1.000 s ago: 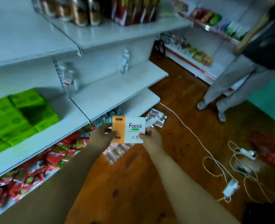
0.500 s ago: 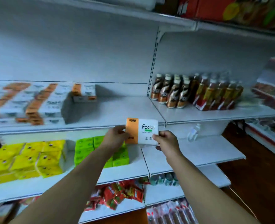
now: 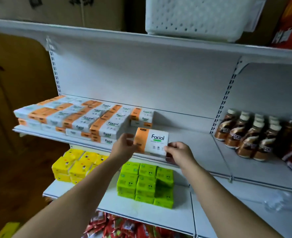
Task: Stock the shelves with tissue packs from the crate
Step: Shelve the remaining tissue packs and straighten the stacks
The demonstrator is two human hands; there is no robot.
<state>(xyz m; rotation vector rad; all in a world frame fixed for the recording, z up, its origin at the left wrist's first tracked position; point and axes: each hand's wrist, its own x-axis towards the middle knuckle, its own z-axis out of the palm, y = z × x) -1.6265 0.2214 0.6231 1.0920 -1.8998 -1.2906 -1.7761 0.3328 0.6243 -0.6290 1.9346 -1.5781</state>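
A white and orange "Facial" tissue pack (image 3: 153, 142) is held between both hands, just above the front of the middle shelf (image 3: 190, 148). My left hand (image 3: 124, 146) grips its orange left end. My right hand (image 3: 179, 153) pinches its lower right corner. To the left on the same shelf lie several matching tissue packs (image 3: 83, 117) stacked in rows, and a short stack of the same packs (image 3: 141, 118) stands right behind the held one. The crate is out of view.
Brown drink bottles (image 3: 250, 134) fill the shelf section to the right. Yellow packs (image 3: 76, 165) and green packs (image 3: 145, 184) sit on the shelf below, red snack bags (image 3: 117, 227) lower still. A white perforated basket (image 3: 196, 16) stands on the top shelf.
The view swung from the floor and lower shelves up to the tissue shelf. Both hands carried the pack up and to the shelf's front, next to the stacked packs.
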